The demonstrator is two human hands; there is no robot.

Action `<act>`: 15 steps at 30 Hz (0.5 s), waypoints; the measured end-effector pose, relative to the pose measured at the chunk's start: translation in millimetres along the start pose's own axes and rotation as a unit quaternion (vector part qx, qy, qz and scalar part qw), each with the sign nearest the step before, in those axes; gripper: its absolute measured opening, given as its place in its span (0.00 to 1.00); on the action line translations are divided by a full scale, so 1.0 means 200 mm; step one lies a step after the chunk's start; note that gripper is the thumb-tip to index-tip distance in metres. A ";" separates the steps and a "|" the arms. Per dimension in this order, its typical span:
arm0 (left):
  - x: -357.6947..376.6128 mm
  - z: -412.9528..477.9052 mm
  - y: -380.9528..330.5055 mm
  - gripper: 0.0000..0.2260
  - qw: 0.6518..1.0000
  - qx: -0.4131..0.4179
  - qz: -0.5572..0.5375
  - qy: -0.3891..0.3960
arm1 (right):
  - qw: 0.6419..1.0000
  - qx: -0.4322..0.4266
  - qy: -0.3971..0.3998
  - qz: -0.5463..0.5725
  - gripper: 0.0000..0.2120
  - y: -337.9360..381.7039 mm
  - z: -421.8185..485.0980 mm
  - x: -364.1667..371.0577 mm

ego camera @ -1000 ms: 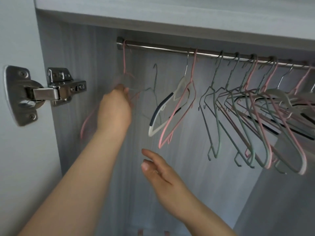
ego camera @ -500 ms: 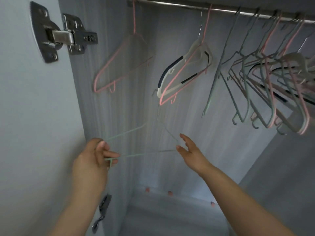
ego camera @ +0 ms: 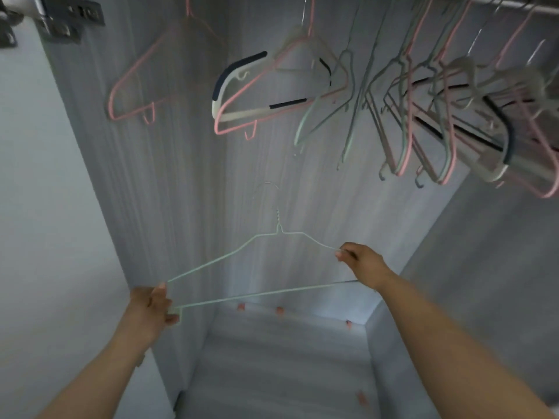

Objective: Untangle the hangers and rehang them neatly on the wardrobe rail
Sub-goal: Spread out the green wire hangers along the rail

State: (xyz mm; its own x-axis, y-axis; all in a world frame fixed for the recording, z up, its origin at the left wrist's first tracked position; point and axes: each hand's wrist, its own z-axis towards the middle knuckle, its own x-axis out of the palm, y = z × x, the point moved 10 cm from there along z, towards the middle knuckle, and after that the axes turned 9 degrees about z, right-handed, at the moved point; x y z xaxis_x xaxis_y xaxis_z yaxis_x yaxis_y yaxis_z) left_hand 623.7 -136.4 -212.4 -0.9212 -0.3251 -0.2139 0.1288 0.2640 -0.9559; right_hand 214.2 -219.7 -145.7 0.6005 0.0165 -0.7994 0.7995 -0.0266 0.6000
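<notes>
A thin mint-green wire hanger (ego camera: 242,297) is held low inside the wardrobe, hook up, off the rail. My left hand (ego camera: 151,306) grips its left corner. My right hand (ego camera: 360,261) pinches its right shoulder. Above hang a pink hanger (ego camera: 130,86) alone at the left, then a white-and-navy hanger (ego camera: 239,80) overlapping a second pink hanger (ego camera: 239,128). Further right, a crowded, crossed bunch of green, pink and white hangers (ego camera: 438,116) hangs from the rail (ego camera: 499,1), seen only at the top right.
A metal door hinge (ego camera: 60,22) sits at the top left on the wardrobe's side panel. The grey wardrobe floor (ego camera: 272,373) lies below, with several small pink clips (ego camera: 279,310) along the back edge and one (ego camera: 361,397) nearer.
The mint-green hanger has been brought down from near the rail. My right hand, open before, now pinches its right shoulder. The view has tilted downward.
</notes>
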 end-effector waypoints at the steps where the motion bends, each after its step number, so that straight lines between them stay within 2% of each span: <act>1: 0.05 0.02 0.05 0.10 0.998 -0.039 0.047 0.015 | 1.000 0.005 -0.009 -0.013 0.13 -0.03 -0.02 -0.03; 2: 0.09 0.02 0.09 0.20 0.992 -0.063 0.112 0.012 | 1.000 0.013 -0.008 -0.017 0.13 -0.04 -0.04 -0.05; 4: 0.17 -0.02 0.06 0.35 0.973 -0.046 0.227 -0.002 | 1.000 0.022 0.013 0.005 0.11 -0.03 -0.11 -0.05; 6: 0.30 -0.13 -0.01 0.38 0.957 0.013 0.288 0.041 | 0.998 0.017 0.046 0.041 0.10 0.05 -0.21 0.00; 7: 0.39 -0.18 -0.04 0.38 0.955 0.042 0.281 0.083 | 0.996 0.011 0.064 0.065 0.09 0.12 -0.26 0.04; 9: 0.54 -0.33 -0.07 0.40 0.959 0.063 0.199 0.193 | 0.985 0.012 0.097 0.145 0.09 0.26 -0.38 0.15; 11: 0.63 -0.50 -0.11 0.48 0.956 0.055 0.069 0.280 | 0.952 0.052 0.121 0.278 0.11 0.39 -0.48 0.27; 12: 0.65 -0.56 -0.14 0.51 0.951 0.060 0.014 0.302 | 0.928 0.072 0.122 0.345 0.12 0.45 -0.52 0.32; 15: 0.62 -0.68 -0.24 0.50 0.943 0.087 -0.080 0.310 | 0.857 0.095 0.105 0.496 0.14 0.67 -0.57 0.40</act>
State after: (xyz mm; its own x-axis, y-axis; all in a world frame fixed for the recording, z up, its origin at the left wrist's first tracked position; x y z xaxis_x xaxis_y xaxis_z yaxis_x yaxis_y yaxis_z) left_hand 454.3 -66.3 -165.3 -0.9649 0.2592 0.0422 -0.0206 0.0855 -0.9961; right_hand 370.6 -108.9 -127.2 0.9883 0.0704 0.1351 -0.1090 -0.2924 0.9501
